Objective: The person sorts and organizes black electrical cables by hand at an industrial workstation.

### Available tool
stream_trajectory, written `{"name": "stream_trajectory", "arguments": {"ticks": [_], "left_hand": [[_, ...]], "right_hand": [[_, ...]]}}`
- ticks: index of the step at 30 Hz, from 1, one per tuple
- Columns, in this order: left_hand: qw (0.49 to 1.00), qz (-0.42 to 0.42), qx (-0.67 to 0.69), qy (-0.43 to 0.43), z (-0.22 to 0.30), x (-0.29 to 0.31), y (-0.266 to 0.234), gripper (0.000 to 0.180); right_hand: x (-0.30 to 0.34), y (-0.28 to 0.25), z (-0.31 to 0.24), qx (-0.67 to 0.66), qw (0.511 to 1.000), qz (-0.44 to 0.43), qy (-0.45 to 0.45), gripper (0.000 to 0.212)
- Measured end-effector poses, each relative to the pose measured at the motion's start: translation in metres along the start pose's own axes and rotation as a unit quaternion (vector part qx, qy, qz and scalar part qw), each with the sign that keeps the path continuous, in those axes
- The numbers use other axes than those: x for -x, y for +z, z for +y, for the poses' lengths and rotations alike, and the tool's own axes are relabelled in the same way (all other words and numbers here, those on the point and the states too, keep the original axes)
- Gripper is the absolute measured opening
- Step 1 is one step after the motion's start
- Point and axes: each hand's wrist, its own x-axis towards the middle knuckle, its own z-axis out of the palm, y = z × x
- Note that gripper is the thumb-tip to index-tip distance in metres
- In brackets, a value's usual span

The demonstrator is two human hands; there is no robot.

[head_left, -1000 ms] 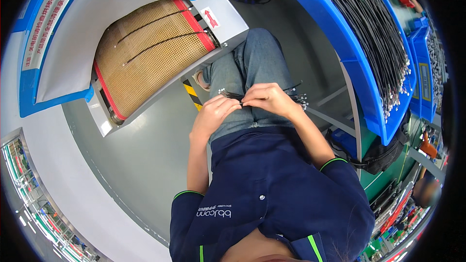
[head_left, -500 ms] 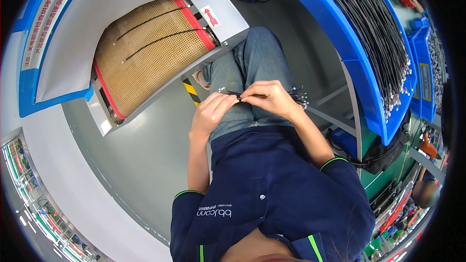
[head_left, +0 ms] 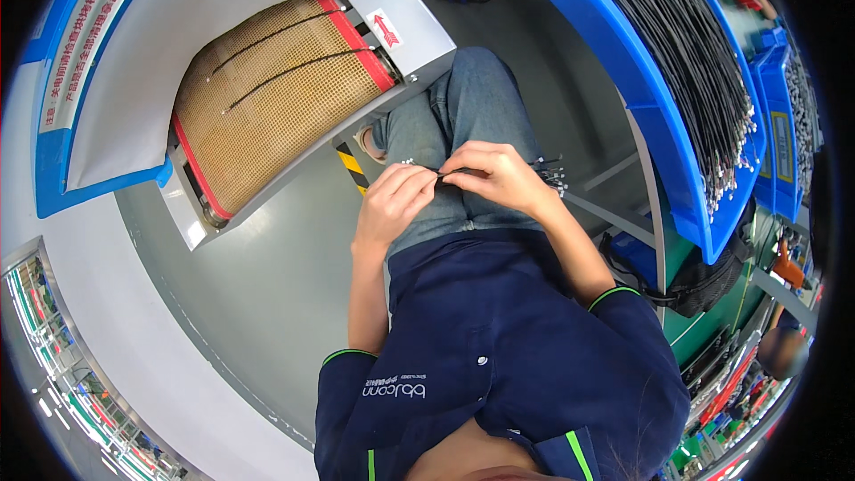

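Over my lap, my left hand [head_left: 392, 202] and my right hand [head_left: 497, 176] meet with their fingertips pinched together. A short stretch of black cable shows between the two pinches. Small white connectors peek out past my left fingers. Beyond my right wrist, a bunch of cable ends [head_left: 554, 176] with white connectors sticks out over my thigh. Most of the cables' length is hidden behind my hands, so I cannot tell how many each hand holds.
At the left stands a machine with a brown mesh conveyor belt [head_left: 276, 125]; two black cables [head_left: 294, 71] lie on it, apart. On the right, a blue bin [head_left: 614, 80] holds many black cables with white connectors. Another blue bin [head_left: 784, 160] stands beyond it.
My left hand has shifted slightly right, and fewer connectors show beyond its fingers. My right hand has turned a little. Both cables on the belt have moved very slightly left.
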Motion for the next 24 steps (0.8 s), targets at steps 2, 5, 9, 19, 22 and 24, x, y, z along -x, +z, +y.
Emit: {"name": "stream_trajectory", "arguments": {"ticks": [2, 5, 9, 19, 22, 24], "left_hand": [[1.000, -0.002, 0.004, -0.011, -0.0021, 0.0026, 0.0003, 0.019], [1.000, -0.004, 0.014, -0.027, -0.0015, 0.0030, 0.0030, 0.019], [0.999, -0.010, 0.010, -0.033, -0.0010, 0.0012, 0.0025, 0.018], [0.997, -0.002, 0.034, -0.067, -0.0021, 0.0063, 0.0008, 0.017], [0.998, 0.004, 0.034, -0.057, 0.0000, 0.0042, 0.0016, 0.017], [0.997, 0.014, 0.039, -0.062, 0.0009, 0.0040, 0.0013, 0.017]], "right_hand": [[0.0023, -0.0018, 0.0020, 0.009, 1.000, 0.009, -0.011, 0.009], [0.0052, -0.0051, 0.0035, 0.014, 1.000, 0.006, 0.004, 0.009], [0.0056, -0.0040, 0.0031, 0.025, 1.000, 0.014, -0.008, 0.010], [0.0048, 0.0001, 0.0029, 0.043, 0.999, 0.004, -0.028, 0.015], [0.0057, 0.0021, 0.0023, 0.032, 0.999, 0.030, -0.019, 0.016], [0.0046, -0.0001, 0.0045, 0.030, 0.998, 0.042, -0.023, 0.015]]}}
